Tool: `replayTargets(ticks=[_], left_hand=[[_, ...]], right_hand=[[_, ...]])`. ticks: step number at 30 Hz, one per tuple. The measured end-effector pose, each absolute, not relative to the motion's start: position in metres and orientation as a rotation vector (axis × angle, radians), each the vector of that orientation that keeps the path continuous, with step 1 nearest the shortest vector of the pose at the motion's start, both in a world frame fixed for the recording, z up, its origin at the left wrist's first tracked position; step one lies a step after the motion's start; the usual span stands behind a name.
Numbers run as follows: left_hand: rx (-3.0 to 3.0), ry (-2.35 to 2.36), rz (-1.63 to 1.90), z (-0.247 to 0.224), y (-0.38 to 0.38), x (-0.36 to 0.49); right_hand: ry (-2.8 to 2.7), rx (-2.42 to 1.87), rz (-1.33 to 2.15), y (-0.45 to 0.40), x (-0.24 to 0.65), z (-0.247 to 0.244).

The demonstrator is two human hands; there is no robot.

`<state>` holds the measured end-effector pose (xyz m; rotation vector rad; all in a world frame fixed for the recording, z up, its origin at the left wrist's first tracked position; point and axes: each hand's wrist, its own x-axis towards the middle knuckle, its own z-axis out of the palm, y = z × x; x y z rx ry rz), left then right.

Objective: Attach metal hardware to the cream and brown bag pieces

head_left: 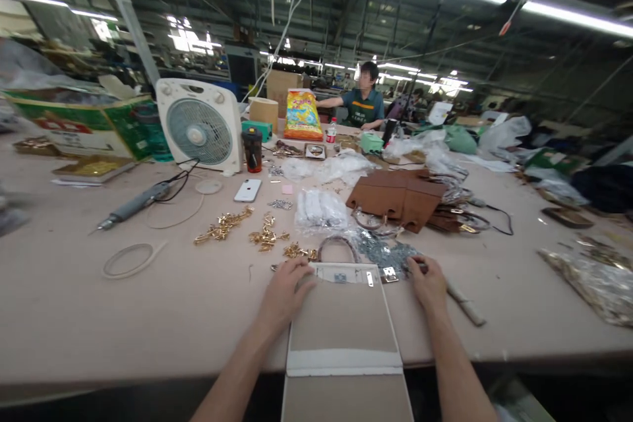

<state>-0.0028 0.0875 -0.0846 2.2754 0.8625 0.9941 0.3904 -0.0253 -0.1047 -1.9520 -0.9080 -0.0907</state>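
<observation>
A beige bag panel (pixel 343 316) with white edge strips lies in front of me, its lower part hanging over the table's front edge. At its top left corner, my left hand (pixel 289 290) curls over the edge, thumb on the surface. Two small metal plates show near the panel's top edge; a brown handle (pixel 339 244) arches behind it. My right hand (pixel 428 283) is closed in a pinch at a pile of small grey metal parts (pixel 386 250) on plastic. What its fingertips hold is too small to make out. A shiny metal plate (pixel 390 273) lies just left of it.
A grey rod-like handle (pixel 465 303) lies right of my right hand. Gold hardware (pixel 267 234), a phone (pixel 248 190), an electric screwdriver (pixel 133 204) and a fan (pixel 200 125) are to the left. Brown bags (pixel 400 198) lie beyond. A co-worker (pixel 364 102) sits across the table.
</observation>
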Motion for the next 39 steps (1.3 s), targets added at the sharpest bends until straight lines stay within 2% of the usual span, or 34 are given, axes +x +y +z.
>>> replayTargets(ticks=[15,21,24,28,32,35,39], left_hand=[[2.246,0.793,1.089,-0.077,0.086,0.004],[2.182,0.813,1.12,-0.079,0.083,0.003],[2.188,0.805,1.1,-0.08,0.083,0.002],[2.176,0.82,1.109,-0.079,0.083,0.002],[2.191,0.829,1.109,-0.079,0.083,0.002],[2.219,0.827,1.097,-0.078,0.083,0.0],[2.206,0.8,1.077,-0.078,0.084,-0.004]], right_hand=[[-0.756,-1.917,-0.04,-0.032,0.382,-0.102],[-0.612,-1.847,-0.221,-0.034,0.369,-0.09],[-0.686,-1.737,-0.031,-0.024,0.335,-0.071],[-1.051,-1.547,0.435,0.002,0.258,-0.04],[-1.261,-1.362,0.786,0.03,0.194,-0.034],[-1.291,-1.373,0.889,0.038,0.176,-0.047],[-1.322,-1.451,0.853,0.036,0.178,-0.057]])
